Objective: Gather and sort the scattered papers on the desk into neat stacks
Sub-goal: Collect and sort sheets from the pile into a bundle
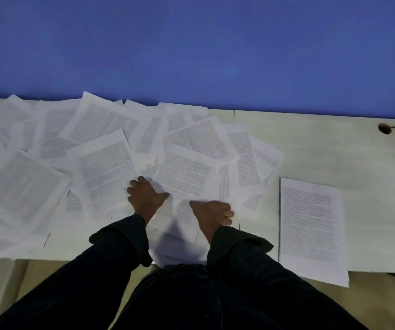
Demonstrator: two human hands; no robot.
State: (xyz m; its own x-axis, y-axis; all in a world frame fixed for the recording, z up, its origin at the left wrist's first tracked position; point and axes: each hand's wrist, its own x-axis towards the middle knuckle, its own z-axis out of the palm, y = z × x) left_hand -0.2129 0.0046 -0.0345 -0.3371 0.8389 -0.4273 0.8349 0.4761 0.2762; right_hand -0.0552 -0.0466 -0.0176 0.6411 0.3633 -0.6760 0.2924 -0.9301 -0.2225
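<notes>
1. The left hand is resting on the scattered papers near the front middle of the desk, its thumb stretched toward a printed sheet and its fingers curling at that sheet's left edge.
2. The right hand is gripping the same sheet's lower right part, fingers curling around the paper's edge and thumb lying on top.
3. The sheet between the 2 hands is lying tilted, overlapping other pages beneath it.
4. The scattered papers are covering the left and middle of the desk in a loose overlapping spread, reaching back to the blue wall and hanging over the front edge at the left.
5. A neat stack of printed pages is sitting apart on the right, its near end overhanging the front edge.
6. A cable hole is showing at the far right of the desk.
7. Dark sleeves are covering both forearms.
</notes>
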